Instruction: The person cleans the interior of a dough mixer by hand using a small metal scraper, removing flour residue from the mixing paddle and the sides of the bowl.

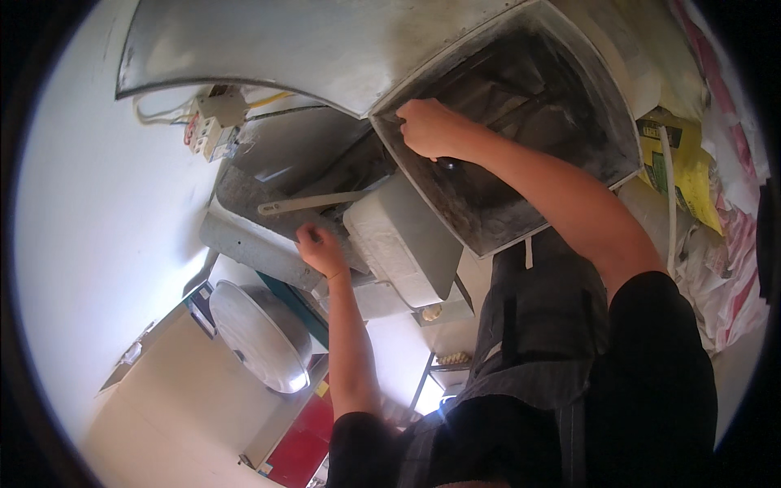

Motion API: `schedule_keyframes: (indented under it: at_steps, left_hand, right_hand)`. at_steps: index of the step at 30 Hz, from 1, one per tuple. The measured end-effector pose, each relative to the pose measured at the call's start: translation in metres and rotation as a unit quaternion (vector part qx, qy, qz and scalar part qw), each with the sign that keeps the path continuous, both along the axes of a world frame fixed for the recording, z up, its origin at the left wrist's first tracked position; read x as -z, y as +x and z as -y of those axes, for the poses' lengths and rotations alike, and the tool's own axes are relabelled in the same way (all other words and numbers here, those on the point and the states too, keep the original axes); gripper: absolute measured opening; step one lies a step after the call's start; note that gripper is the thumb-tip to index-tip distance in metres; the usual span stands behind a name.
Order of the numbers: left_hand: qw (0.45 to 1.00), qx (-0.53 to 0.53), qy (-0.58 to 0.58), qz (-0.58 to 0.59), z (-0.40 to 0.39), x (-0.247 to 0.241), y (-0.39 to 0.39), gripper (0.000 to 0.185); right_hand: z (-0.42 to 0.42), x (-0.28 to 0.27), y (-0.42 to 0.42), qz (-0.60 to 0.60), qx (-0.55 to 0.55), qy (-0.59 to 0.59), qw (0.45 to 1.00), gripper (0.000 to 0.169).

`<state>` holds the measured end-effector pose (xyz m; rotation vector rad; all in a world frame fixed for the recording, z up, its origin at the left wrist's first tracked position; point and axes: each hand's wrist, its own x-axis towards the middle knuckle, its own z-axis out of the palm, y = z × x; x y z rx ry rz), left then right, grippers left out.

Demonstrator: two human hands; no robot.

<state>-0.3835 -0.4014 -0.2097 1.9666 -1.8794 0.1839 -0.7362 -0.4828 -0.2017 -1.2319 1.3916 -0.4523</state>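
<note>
My right hand (432, 129) is curled into a fist inside a square-mouthed metal hopper (464, 227), close to its left wall. A shiny black rounded end (449, 163) shows just below the fist; whether my fingers hold it is hidden. Dark bars or blades (518, 113) lie deeper in the hopper, whose inner walls are stained. My left hand (320, 249) has its fingers curled loosely over a dusty grey metal housing (262, 210). Nothing can be made out in it. A pale flat lever (311, 202) with holes at its end lies just above that hand.
A white switch box with wires (213, 131) is fixed under a curved sheet-metal cover (256, 49). Beside the housing stands a pale box-shaped guard (396, 238). A large metal basin (259, 341) leans lower left. Plastic sacks (689, 177) crowd the right side.
</note>
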Motion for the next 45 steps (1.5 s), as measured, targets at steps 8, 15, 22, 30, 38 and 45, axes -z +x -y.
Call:
schedule_keyframes:
  at_steps: [8,15,22,30,38,45]
  left_hand:
    - [1.000,-0.005,0.003,-0.012,-0.003,-0.002,0.002,0.013]
    - [0.999,0.017,-0.008,-0.030,-0.001,0.003,-0.004,0.013]
    - [0.999,0.032,0.023,-0.027,-0.005,-0.003,0.001,0.012]
    - [0.998,0.039,0.024,-0.049,-0.008,-0.004,-0.003,0.014]
    - [0.997,0.070,0.012,0.029,-0.001,0.003,0.010,0.018]
    - [0.997,0.055,0.053,-0.011,0.000,0.006,0.008,0.018]
  right_hand:
    - [-0.007,0.047,0.016,-0.091,0.029,-0.103,0.990,0.022]
    - [0.004,0.093,0.011,-0.170,-0.042,-0.035,0.984,0.028]
    - [-0.087,0.038,-0.054,-0.078,0.157,-0.071,0.982,0.051]
    - [-0.315,-0.062,-0.141,0.079,0.487,-0.081,0.866,0.061]
    - [-0.418,0.133,-0.142,0.127,0.622,0.137,0.760,0.017]
    - [-0.393,0.365,-0.191,-0.164,0.481,-0.092,0.856,0.077]
